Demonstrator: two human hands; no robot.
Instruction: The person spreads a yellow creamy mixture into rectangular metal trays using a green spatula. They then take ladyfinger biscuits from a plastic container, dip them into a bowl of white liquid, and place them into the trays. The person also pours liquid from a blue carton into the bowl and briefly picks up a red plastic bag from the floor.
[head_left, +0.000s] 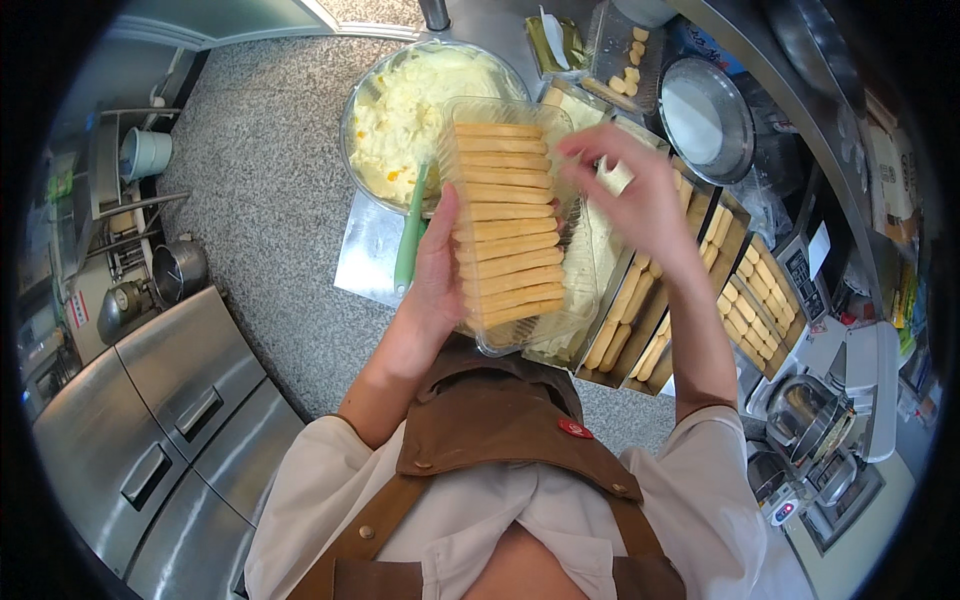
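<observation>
My left hand (439, 262) grips a clear plastic tray (517, 112) that holds a row of ladyfinger biscuits (510, 225). Just right of the tray is my right hand (630, 187), blurred, its fingers bent; whether it holds anything cannot be told. Behind the tray stands a large bowl of pale yellow cream (412, 97), with a green-handled spatula (410, 247) leaning in it. Long metal moulds stand below and right of my right hand. Some show ladyfingers (619, 322) lying inside, while pale cream (592, 255) fills one partly hidden under the tray.
A metal bowl with white contents (701, 116) stands at the back right. Near it are a clear tray with biscuit pieces (630, 75) and a green package (555, 45). More biscuits fill a mould (757, 300) further right, beside a scale (802, 277). Steel drawers (187, 397) stand at lower left.
</observation>
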